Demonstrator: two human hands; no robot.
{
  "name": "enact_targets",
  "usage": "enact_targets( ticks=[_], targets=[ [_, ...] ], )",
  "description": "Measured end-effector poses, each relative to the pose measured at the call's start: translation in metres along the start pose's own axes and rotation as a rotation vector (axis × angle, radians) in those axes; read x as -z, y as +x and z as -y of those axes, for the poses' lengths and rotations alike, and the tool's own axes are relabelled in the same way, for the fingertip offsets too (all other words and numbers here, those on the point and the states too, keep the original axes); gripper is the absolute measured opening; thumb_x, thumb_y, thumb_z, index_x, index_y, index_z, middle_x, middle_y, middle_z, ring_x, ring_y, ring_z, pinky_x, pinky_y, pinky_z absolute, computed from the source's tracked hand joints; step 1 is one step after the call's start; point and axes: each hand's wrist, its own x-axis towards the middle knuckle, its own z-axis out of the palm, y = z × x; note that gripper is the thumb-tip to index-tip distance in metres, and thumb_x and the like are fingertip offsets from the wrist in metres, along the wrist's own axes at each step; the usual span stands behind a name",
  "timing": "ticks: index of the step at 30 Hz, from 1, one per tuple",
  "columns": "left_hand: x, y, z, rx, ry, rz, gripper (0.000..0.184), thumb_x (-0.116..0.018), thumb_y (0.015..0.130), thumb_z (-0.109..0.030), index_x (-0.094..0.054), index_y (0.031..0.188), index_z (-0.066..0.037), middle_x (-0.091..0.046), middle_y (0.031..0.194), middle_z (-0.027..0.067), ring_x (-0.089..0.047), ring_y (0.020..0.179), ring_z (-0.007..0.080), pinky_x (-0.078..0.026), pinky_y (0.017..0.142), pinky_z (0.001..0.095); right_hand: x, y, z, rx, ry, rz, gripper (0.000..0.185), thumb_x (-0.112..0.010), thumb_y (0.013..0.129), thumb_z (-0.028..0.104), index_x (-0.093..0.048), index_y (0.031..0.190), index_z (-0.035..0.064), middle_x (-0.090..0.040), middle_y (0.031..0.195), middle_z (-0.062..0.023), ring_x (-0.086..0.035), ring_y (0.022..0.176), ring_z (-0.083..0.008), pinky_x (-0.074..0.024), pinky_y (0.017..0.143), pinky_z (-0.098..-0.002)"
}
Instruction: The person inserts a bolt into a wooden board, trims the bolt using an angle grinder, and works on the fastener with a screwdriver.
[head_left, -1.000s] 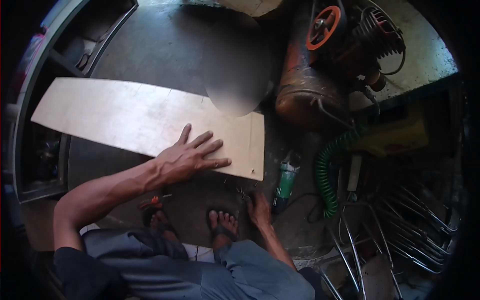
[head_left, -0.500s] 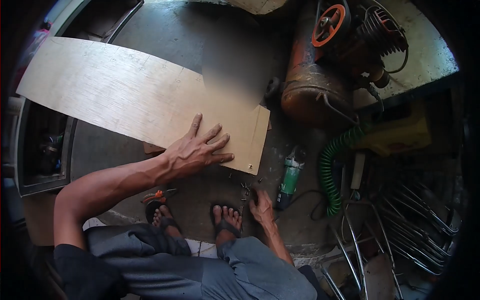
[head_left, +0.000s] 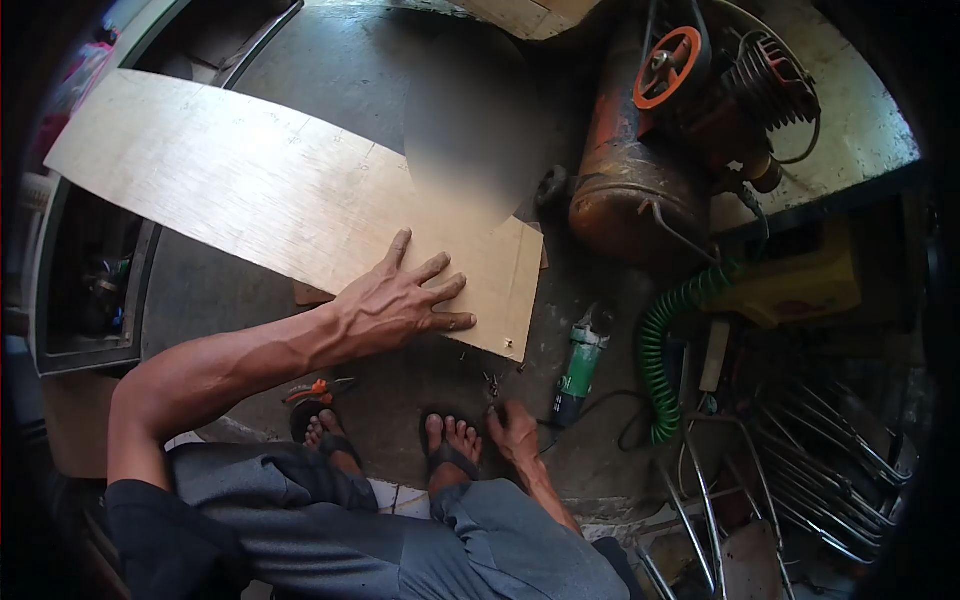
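Note:
A long, thin plywood board [head_left: 250, 170] lies slantwise across the view, its right end close to my feet. My left hand [head_left: 400, 295] presses flat on that end with the fingers spread. Near the board's front right corner is a small metal fastener [head_left: 510, 344]. On the floor below that corner lie several small nails or screws [head_left: 491, 382]. Just beside them, my right hand [head_left: 517, 432] is low to the floor, its fingers curled together. Whatever is between those fingertips is too small to make out.
A green angle grinder [head_left: 580, 370] lies right of my right hand. Behind it stand a rusty air compressor [head_left: 630, 200] and a coiled green hose [head_left: 652, 350]. Orange-handled pliers [head_left: 318, 390] rest by my foot. Metal chair frames [head_left: 810, 460] crowd the right side.
My right hand has drawn back slightly toward me, and its fingers have curled in. My left hand stays flat on the board. The whole view has shifted a little.

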Motion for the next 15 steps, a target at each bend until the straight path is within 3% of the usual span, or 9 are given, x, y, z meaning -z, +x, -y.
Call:
enact_targets(
  ticks=[2,3,5,8,13,15],
  targets=[
    [0.008,-0.004,-0.002,0.008,0.000,0.005,0.050,-0.048,0.100,-0.026,-0.051,0.148,-0.040,-0.044,0.152,0.0103,-0.036,0.148,0.0360,-0.026,0.113,0.0784,0.020,0.009,0.014,-0.340,0.269,-0.082,0.016,-0.070,0.094,0.010,-0.066,0.106,0.0005,-0.068,0.093,-0.0168,-0.070,0.078,-0.0266,-0.0566,0.068,-0.0406],
    [0.016,-0.005,-0.003,0.016,-0.012,0.046,0.055,-0.052,0.097,-0.022,-0.050,0.149,-0.041,-0.043,0.155,0.0098,-0.035,0.149,0.0355,-0.025,0.114,0.0782,0.030,0.015,0.017,-0.337,0.269,-0.070,0.016,-0.070,0.094,0.010,-0.066,0.106,0.0005,-0.068,0.093,-0.0168,-0.070,0.078,-0.0266,-0.0566,0.068,-0.0406],
    [0.021,-0.010,-0.006,0.026,-0.027,0.086,0.061,-0.056,0.095,-0.019,-0.048,0.150,-0.042,-0.041,0.157,0.0093,-0.034,0.150,0.0350,-0.024,0.115,0.0779,0.052,0.033,0.024,-0.309,0.942,-0.220,0.019,-0.072,0.097,0.015,-0.065,0.107,0.0008,-0.070,0.091,-0.0112,-0.070,0.080,-0.0167,-0.0569,0.070,-0.0307],
    [0.024,-0.015,-0.007,0.003,0.026,0.006,0.046,-0.049,0.100,-0.028,-0.055,0.144,-0.039,-0.046,0.150,0.0093,-0.039,0.145,0.0338,-0.028,0.111,0.0788,0.107,0.061,0.078,-0.363,1.080,-0.089,0.019,-0.069,0.099,0.015,-0.065,0.111,0.0002,-0.068,0.091,-0.0052,-0.067,0.080,-0.0134,-0.0572,0.070,-0.0284],
    [0.039,-0.019,-0.013,0.014,0.051,-0.015,0.040,-0.051,0.099,-0.031,-0.062,0.137,-0.038,-0.053,0.140,0.0089,-0.045,0.139,0.0312,-0.030,0.109,0.0800,0.112,0.082,0.094,-0.219,1.089,0.051,0.023,-0.070,0.099,0.015,-0.067,0.115,-0.0016,-0.069,0.095,-0.0067,-0.067,0.079,-0.0133,-0.0562,0.071,-0.0284],
    [0.039,-0.019,-0.013,0.022,0.061,-0.028,0.038,-0.052,0.099,-0.032,-0.063,0.135,-0.037,-0.055,0.136,0.0085,-0.047,0.138,0.0310,-0.030,0.109,0.0800,0.111,0.086,0.098,-0.182,0.923,0.052,0.025,-0.071,0.099,0.016,-0.068,0.116,-0.0022,-0.069,0.098,-0.0069,-0.067,0.080,-0.0137,-0.0551,0.071,-0.0277]
  ],
)
